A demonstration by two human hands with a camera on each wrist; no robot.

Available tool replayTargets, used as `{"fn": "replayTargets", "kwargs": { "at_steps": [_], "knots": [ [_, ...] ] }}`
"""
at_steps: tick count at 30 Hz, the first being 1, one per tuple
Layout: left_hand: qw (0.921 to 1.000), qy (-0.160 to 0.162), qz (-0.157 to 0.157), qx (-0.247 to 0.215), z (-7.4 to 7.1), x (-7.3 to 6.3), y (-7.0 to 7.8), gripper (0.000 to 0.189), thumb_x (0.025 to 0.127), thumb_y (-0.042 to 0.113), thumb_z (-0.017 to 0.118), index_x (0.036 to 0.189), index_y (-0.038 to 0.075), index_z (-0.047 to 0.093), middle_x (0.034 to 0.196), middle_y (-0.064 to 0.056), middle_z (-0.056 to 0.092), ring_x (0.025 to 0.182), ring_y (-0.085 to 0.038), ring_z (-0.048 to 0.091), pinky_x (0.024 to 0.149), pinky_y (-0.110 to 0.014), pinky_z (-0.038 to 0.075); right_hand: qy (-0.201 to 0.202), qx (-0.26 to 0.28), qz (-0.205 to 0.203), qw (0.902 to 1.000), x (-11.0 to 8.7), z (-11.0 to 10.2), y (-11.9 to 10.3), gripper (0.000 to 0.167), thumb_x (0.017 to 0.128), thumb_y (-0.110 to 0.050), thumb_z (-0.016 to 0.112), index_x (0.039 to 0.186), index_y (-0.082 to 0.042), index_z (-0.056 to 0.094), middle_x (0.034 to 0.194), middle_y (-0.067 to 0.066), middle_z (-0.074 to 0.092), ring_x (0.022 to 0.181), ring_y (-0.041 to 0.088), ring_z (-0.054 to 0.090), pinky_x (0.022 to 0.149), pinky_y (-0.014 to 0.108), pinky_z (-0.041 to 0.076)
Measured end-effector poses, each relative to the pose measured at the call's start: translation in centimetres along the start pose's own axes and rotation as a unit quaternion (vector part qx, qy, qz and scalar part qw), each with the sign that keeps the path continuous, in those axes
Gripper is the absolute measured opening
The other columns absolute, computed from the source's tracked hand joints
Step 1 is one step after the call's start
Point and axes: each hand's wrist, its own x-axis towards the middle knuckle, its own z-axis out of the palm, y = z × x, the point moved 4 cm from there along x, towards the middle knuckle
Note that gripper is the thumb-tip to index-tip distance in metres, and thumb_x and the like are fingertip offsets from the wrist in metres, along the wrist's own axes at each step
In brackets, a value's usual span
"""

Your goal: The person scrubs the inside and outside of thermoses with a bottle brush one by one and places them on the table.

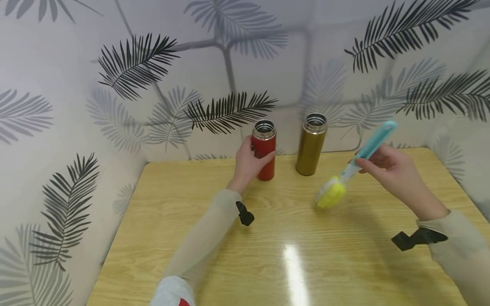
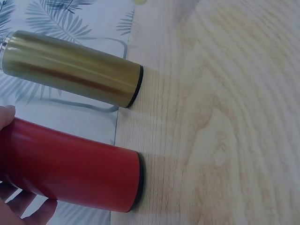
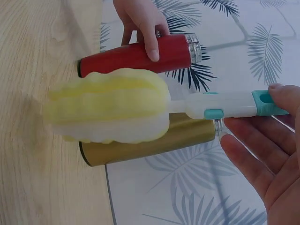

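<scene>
yellow and white sponge makes the soft sponge head (image 1: 331,194) of the brush (image 1: 350,171). the person's right hand (image 1: 396,170) pinches the blue-green handle (image 1: 377,140), with the thumb on one side and fingers on the other. the brush slants, handle up and sponge head down, in front of the gold bottle (image 1: 311,146) and a bit to its right. the sponge head sits well past the fingertips, over the table (image 1: 183,238). the brush is likely light. its handle looks stiff and smooth, so it is a good spot to hold. the sponge head would likely squash if squeezed.

the left hand (image 1: 246,163) grips the red bottle (image 1: 263,148), thumb across the front and fingers curled behind. that bottle stands upright on the table, left of the gold bottle and apart from it. its shiny ring at the top has no lid. it looks hard and smooth, so it may slip a little if wet. the middle of its side seems the best place to hold, and the fingers are around there, below the ring.
</scene>
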Motion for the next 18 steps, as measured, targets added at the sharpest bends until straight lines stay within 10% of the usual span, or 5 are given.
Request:
{"fn": "replayTargets", "kwargs": {
  "at_steps": [18],
  "knots": [
    [0.9971, -0.043, 0.047, -0.042, -1.4, -6.1, 2.8, 0.069, 0.085, 0.03, 0.089, 0.141, 0.014, 0.053, 0.131, -0.003, 0.065, 0.118, -0.02, 0.062, 0.09, -0.036, 0.06, 0.007, 0.021, -0.008, 0.9997, -0.5, -0.5, -0.7, 0.013, 0.099, 0.005, 0.065, 0.112, 0.004, 0.068, 0.105, -0.018, 0.075, 0.085, -0.001, 0.072, 0.074, 0.014, 0.057]
  ]
}}
